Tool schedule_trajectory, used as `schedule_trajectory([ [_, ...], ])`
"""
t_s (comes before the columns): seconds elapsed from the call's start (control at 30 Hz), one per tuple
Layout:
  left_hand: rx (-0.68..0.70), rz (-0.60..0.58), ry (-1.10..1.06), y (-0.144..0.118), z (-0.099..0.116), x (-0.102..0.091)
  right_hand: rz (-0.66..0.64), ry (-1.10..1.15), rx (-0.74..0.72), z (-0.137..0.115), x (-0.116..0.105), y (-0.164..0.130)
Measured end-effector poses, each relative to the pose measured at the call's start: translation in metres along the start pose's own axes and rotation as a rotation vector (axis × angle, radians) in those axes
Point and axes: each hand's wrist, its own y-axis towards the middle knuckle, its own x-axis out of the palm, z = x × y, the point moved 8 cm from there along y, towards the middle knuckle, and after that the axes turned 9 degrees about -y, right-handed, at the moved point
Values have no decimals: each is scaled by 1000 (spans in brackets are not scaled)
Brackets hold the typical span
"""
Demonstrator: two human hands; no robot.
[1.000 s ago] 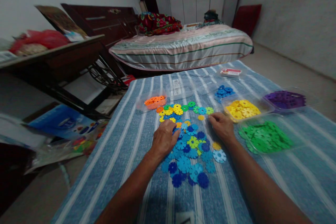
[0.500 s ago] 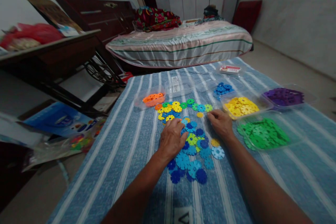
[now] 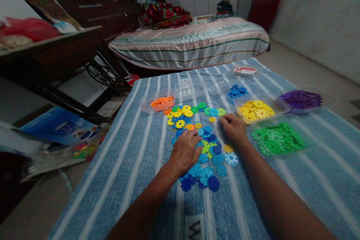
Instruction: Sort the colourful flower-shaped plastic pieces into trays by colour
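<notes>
Flower-shaped plastic discs in mixed blues, with some lime ones, lie in a loose pile on the striped cloth. My left hand rests palm down on the pile's left side, its thumb apart from the fingers; the discs under it are hidden. Beyond its fingertips lie yellow discs and an orange disc. To the right of the pile, my right hand is closed, fingers curled in, and anything inside is hidden. It is near a small amber disc and a lime disc.
Clear tubs hold orange discs, blue discs, yellow discs, purple discs and green discs. A lidded box with a red and white label stands far back. Beyond the table is a bed.
My left hand has shifted slightly right and nearer over the pile, uncovering orange and blue discs beyond its fingers. My right hand stays closed in about the same place. The view has tilted a little.
</notes>
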Motion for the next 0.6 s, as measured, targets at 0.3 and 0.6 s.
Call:
schedule_trajectory([
  [0.3,-45,154,-172,-24,-12,1,3,-3,-2,1,-1,0],
  [0.6,-55,155,-211,-24,-9,-1,7,-7,6,2,-1,0],
])
